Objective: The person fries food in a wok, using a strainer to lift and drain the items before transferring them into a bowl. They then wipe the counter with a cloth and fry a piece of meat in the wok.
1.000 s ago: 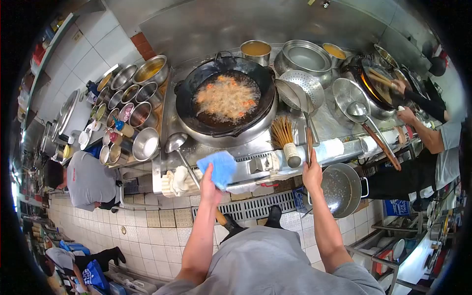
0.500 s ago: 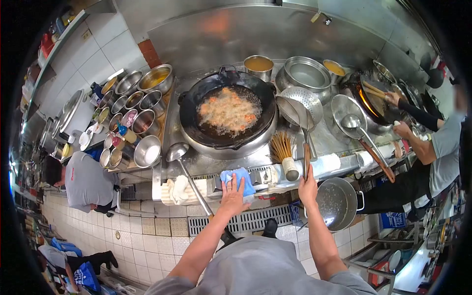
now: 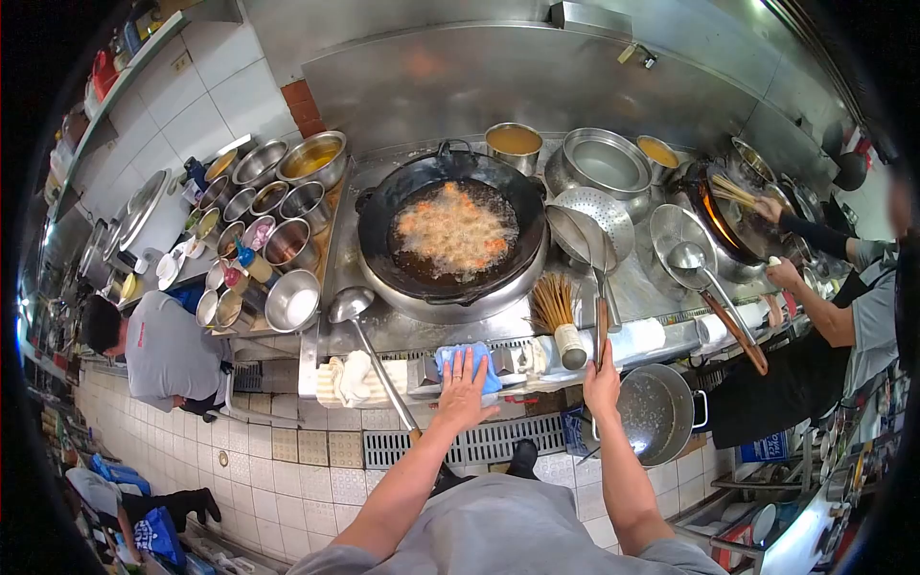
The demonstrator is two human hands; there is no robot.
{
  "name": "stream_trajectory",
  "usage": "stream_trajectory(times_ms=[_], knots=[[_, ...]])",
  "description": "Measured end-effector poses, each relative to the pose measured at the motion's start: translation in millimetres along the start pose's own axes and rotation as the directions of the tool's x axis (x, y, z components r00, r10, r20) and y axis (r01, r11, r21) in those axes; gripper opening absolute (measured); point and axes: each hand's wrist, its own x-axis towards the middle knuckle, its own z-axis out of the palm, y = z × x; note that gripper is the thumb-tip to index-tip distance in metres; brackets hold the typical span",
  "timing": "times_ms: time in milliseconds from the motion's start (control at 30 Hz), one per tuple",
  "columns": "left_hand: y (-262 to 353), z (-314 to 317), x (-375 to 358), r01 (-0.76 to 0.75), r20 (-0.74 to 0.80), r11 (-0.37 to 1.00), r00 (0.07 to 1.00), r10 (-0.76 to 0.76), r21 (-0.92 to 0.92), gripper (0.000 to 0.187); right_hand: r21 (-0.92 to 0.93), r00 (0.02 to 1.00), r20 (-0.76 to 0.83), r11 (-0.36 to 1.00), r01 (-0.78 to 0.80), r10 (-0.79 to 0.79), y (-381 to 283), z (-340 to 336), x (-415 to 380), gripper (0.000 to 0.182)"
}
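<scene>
My left hand (image 3: 462,395) lies with its fingers spread on a folded blue cloth (image 3: 486,369) at the stove's front edge. My right hand (image 3: 602,385) is closed round the wooden handle of a strainer (image 3: 575,233), whose bowl leans by a perforated ladle (image 3: 596,218). Orange pieces (image 3: 450,228) bubble in oil in the large black wok (image 3: 379,230). A bamboo brush (image 3: 556,309) lies just left of my right hand. To the left of the wok rests a long-handled ladle (image 3: 351,305), its handle passing left of my left hand.
Metal bowls (image 3: 292,300) crowd the left counter. A large pot (image 3: 697,407) stands low at right. Behind are pots of liquid (image 3: 514,140). A co-worker (image 3: 853,307) works at another wok on the right; another person (image 3: 172,350) bends at left.
The whole view has shifted slightly, with the stove lower in the frame. My hands keep their places on the cloth and the handle. The co-worker's hand at the right wok has moved a little.
</scene>
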Motion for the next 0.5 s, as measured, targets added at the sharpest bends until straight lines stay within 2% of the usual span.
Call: stream_trajectory(times_ms=[67, 167, 333, 500], knots=[[-0.2, -0.6, -0.8, -0.002, -0.007, 1.0, 1.0, 0.002, -0.013, 0.107, -0.012, 1.0, 0.004, 1.0, -0.015, 0.015, -0.5, -1.3, 0.0, 0.065], [0.7, -1.8, -1.1, -0.007, -0.014, 1.0, 1.0, 0.007, -0.023, 0.107, -0.005, 0.998, -0.037, 0.999, 0.046, -0.046, 2.6, 1.1, -0.7, 0.065], [-1.7, 1.7, -0.3, -0.018, -0.018, 1.0, 1.0, 0.017, -0.025, 0.111, -0.024, 1.0, -0.004, 1.0, -0.015, 0.015, 0.4, 0.3, -1.2, 0.065], [1.1, -2.6, -2.2, 0.01, 0.016, 1.0, 1.0, -0.01, -0.003, 0.106, -0.026, 1.0, -0.001, 1.0, -0.01, 0.01, 0.1, -0.7, -0.9, 0.065]])
